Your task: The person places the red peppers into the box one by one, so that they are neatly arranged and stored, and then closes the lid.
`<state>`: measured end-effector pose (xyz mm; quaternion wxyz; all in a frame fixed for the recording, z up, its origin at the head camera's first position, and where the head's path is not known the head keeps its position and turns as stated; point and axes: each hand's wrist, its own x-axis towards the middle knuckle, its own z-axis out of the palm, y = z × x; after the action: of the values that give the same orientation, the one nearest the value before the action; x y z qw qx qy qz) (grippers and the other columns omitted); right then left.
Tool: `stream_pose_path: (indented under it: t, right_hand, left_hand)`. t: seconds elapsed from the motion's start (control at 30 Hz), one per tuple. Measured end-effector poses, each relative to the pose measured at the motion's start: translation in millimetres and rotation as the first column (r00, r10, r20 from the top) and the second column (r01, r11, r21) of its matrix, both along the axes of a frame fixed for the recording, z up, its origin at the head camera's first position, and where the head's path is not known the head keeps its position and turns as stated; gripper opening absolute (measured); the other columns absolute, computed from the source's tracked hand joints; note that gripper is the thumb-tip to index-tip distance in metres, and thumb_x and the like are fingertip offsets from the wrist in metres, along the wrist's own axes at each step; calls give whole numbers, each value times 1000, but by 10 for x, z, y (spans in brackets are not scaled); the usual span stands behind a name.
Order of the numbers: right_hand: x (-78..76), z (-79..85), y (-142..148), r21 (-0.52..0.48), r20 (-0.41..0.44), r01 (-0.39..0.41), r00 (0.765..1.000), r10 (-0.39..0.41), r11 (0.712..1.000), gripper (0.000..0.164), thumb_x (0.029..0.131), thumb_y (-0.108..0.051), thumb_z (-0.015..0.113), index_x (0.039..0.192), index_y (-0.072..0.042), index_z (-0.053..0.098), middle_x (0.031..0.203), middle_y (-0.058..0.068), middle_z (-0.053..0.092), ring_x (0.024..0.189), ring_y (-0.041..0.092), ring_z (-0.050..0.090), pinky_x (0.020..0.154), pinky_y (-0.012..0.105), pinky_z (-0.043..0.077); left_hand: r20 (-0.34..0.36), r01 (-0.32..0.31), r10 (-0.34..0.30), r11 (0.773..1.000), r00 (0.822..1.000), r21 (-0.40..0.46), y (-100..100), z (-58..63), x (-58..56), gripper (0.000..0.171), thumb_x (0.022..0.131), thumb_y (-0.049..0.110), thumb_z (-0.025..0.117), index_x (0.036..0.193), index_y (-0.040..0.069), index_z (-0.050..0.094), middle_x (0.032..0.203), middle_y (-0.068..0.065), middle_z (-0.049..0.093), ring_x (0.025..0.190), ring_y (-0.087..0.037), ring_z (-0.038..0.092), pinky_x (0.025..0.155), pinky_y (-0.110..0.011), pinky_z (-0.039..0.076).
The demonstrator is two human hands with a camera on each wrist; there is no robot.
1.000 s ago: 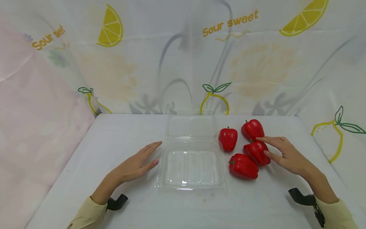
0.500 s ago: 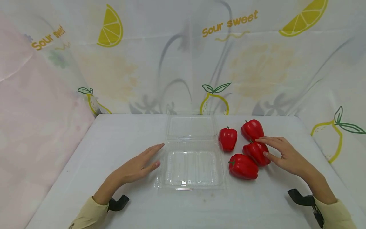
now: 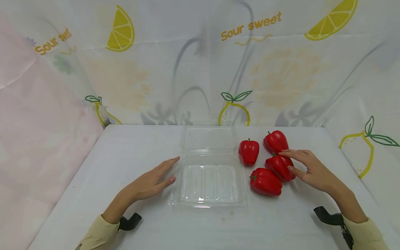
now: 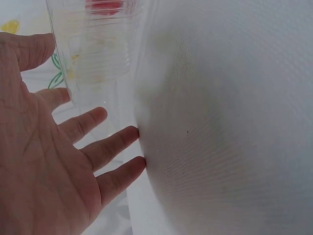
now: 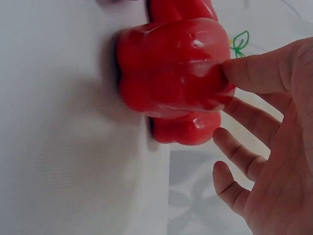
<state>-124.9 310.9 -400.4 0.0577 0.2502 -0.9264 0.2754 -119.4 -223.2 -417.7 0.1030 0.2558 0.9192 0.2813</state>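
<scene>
In the head view, 1 red pepper (image 3: 276,167) is partly covered by the right hand (image 3: 310,171), and the 2 sleeves (image 3: 97,234) and the desk (image 3: 215,231) are cut off at the bottom. In the left wrist view, the left hand (image 4: 51,156) and the clear container (image 4: 100,54) are cropped, and a red shape (image 4: 104,6) seen through the container is blurred. In the right wrist view, another pepper (image 5: 182,10) is cropped.
</scene>
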Motion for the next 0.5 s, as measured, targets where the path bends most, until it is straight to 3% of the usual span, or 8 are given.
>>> stream_pose_path:
  t: [0.5]
  right_hand:
    - [14,32,11,17,3,24,1000,-24,1000,60,77,-8,80,132,-10,57,129,18,58,114,34,48,75,62,53]
  left_hand:
    - [-6,0,0,1000,1000,-7,8,0,1,65,101,47,50,158,38,18,159,5,25,144,-23,29,109,-57,32]
